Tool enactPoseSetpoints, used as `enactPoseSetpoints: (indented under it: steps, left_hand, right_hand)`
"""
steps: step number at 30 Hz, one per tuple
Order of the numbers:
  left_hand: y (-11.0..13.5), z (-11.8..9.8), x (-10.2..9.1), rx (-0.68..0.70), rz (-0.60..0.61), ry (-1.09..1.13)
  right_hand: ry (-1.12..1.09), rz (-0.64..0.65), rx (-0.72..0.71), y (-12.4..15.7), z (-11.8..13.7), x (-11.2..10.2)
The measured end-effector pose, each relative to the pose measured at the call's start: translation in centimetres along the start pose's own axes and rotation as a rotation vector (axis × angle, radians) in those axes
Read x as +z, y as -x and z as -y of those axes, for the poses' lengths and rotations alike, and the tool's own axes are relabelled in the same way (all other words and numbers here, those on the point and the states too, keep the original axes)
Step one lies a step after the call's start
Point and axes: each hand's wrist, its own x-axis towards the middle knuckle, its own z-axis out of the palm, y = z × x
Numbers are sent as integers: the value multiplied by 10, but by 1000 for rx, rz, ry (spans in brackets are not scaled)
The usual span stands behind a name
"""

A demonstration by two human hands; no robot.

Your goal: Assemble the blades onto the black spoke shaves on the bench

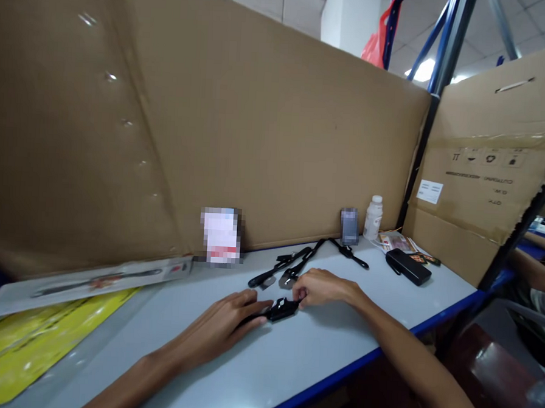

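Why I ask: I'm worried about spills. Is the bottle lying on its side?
No, the bottle stands upright on the table, its cap at the top.

At six o'clock, our left hand [230,317] hides one end of the black piece [283,310] and our right hand [322,287] covers the other; its finer details are too small for us to tell. Pixelation blurs the upright items at eight [220,235] and three [350,226]. The left edge crops the yellow bag [50,335] toward eight; the cardboard panel [277,119] hides the red bag's [376,46] bottom at one.
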Motion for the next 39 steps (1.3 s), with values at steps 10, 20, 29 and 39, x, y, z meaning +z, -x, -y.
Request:
enactPoseSetpoints:
  steps: [10, 20, 29, 39]
  left_hand:
    - [-1, 8, 1, -30, -83, 1]
    - [-6, 7, -7, -61, -123, -51]
    - [-6, 14, -4, -54, -156, -23]
    - [-4, 18, 3, -53, -172, -24]
  right_hand:
    - [172, -81, 333, 83, -22, -5]
    - [210, -267, 618, 103, -74, 0]
    - [176, -427, 806, 95, -94, -14]
    - [43, -532, 991, 17, -142, -36]
